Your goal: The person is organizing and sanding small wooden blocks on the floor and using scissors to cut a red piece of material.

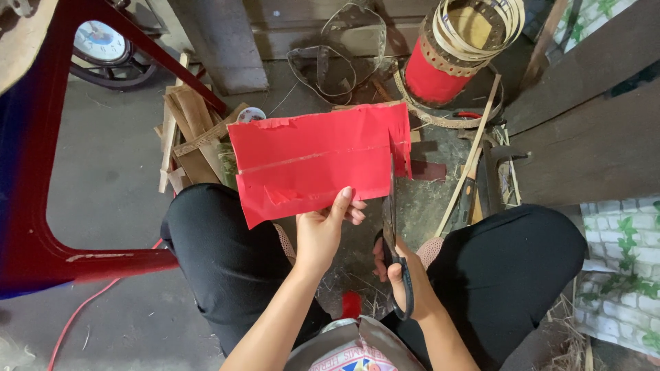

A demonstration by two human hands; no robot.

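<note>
Red paper sheet [313, 161] pinched at its lower edge by left hand [323, 230], held above the knees; right hand [399, 271] clamped on black scissors [393, 227], blades partway up the sheet's right side. Narrow strip nearly severed; most uncut. Red-wrapped lantern frame [447, 55] beyond.

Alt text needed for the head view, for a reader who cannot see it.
A seated person's left hand holds up a red paper sheet while the right hand cuts up its right side with black-handled scissors. Behind stand a red-wrapped bamboo lantern frame, wood scraps and a clock.
</note>
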